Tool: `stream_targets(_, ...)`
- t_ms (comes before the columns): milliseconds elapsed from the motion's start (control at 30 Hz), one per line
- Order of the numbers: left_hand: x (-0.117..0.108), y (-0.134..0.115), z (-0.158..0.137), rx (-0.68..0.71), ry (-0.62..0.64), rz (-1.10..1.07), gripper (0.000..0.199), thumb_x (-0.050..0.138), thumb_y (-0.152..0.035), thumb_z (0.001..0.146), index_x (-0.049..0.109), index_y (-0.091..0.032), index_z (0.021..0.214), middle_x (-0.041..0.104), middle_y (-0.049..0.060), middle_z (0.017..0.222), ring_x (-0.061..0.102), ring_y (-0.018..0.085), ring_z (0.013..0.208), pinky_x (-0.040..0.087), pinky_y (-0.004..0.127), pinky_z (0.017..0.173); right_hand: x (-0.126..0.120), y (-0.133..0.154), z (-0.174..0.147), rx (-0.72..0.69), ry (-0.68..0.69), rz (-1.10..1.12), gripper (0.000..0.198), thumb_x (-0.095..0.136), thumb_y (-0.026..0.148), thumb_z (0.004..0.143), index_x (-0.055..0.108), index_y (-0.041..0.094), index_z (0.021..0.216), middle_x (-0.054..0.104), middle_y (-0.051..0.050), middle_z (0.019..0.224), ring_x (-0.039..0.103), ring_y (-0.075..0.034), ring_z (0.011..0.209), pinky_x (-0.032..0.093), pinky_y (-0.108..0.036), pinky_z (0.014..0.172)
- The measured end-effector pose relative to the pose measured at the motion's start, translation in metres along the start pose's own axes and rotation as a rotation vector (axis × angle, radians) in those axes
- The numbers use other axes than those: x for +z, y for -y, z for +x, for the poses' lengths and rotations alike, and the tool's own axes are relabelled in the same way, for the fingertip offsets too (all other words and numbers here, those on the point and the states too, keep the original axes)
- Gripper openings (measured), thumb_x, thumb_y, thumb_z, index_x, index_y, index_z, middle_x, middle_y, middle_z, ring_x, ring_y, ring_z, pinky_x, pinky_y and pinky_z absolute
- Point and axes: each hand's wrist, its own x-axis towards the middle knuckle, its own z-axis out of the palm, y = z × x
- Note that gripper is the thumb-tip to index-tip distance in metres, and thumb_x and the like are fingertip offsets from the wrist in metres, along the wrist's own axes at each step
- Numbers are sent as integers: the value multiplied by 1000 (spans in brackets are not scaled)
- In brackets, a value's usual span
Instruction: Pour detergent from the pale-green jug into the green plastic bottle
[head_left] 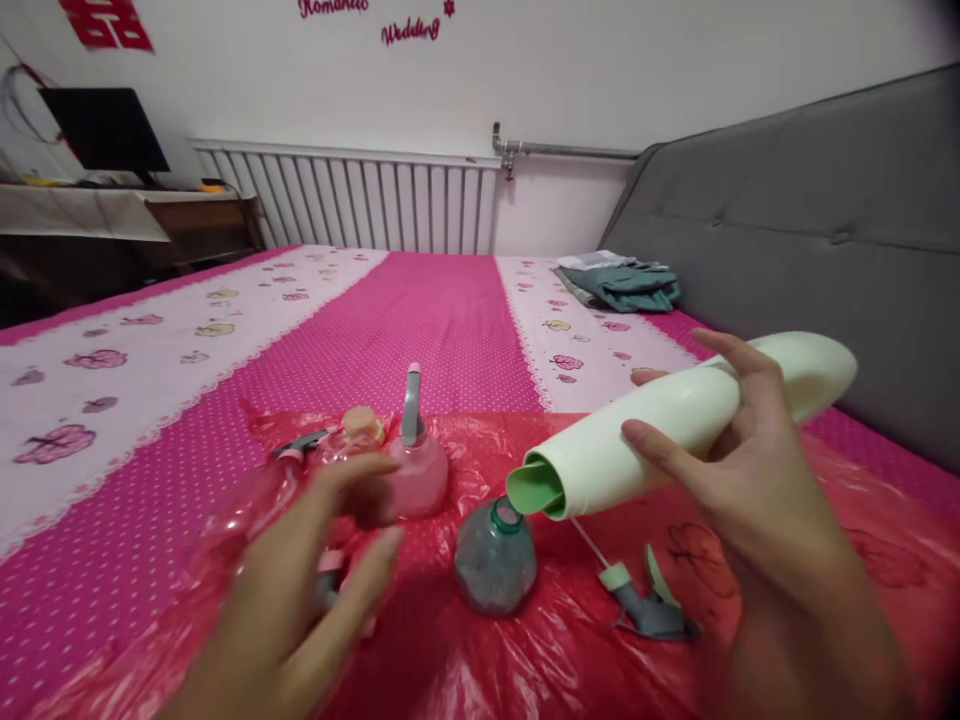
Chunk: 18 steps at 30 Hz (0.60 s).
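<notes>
My right hand (pixel 757 480) is wrapped round a long pale green jug (pixel 667 415), held tilted with its mouth down to the left. A bright green spout (pixel 534 488) sticks out of that mouth, close over the neck of a clear grey-green spray bottle (pixel 496 560) standing without its top. Whether the spout touches the neck, I cannot tell. Nearby lies a grey and green spray head (pixel 651 603) with its thin tube. My left hand (pixel 330 570) is open and holds nothing, fingers curved and slightly blurred, left of the bottle.
Red plastic sheeting (pixel 465 660) covers the near part of the pink bed (pixel 442 310). A pink spray bottle (pixel 420 470) and other clear pink bottles (pixel 259 500) are partly behind my left hand. Folded clothes (pixel 626 285) lie by the grey headboard (pixel 810 190).
</notes>
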Motion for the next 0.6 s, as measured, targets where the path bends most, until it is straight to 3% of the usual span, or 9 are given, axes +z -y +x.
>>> stream_targets(133, -6, -17, 39, 28, 418, 58, 59, 56, -55, 99, 37, -37, 153, 55, 5, 151, 56, 31, 134, 50, 47, 109, 1, 2, 0, -2, -4, 14, 92, 81, 53, 72, 34, 39, 150, 59, -5, 123, 65, -12, 107, 57, -12, 81)
stream_targets(300, -5, -19, 69, 25, 721, 111, 81, 73, -61, 85, 46, -26, 152, 52, 12, 156, 51, 38, 140, 46, 51, 113, 5, 2, 0, -14, -2, -6, 91, 80, 55, 70, 37, 38, 149, 60, -5, 119, 66, -14, 101, 58, -15, 75)
stream_targets(433, 21, -5, 79, 25, 766, -2, 97, 82, -55, 77, 37, -21, 157, 44, 15, 160, 47, 39, 143, 42, 51, 116, 6, -3, 0, -26, 12, 18, 91, 79, 56, 71, 36, 40, 149, 59, -4, 120, 66, -13, 101, 58, -15, 77)
stream_targets(600, 52, 15, 85, 71, 803, -252, 97, 87, -56, 71, 42, -21, 150, 51, 15, 154, 50, 38, 139, 43, 49, 113, 4, -2, 1, -39, 27, 41, 92, 81, 54, 71, 36, 40, 150, 58, -4, 124, 65, -9, 106, 56, -10, 83)
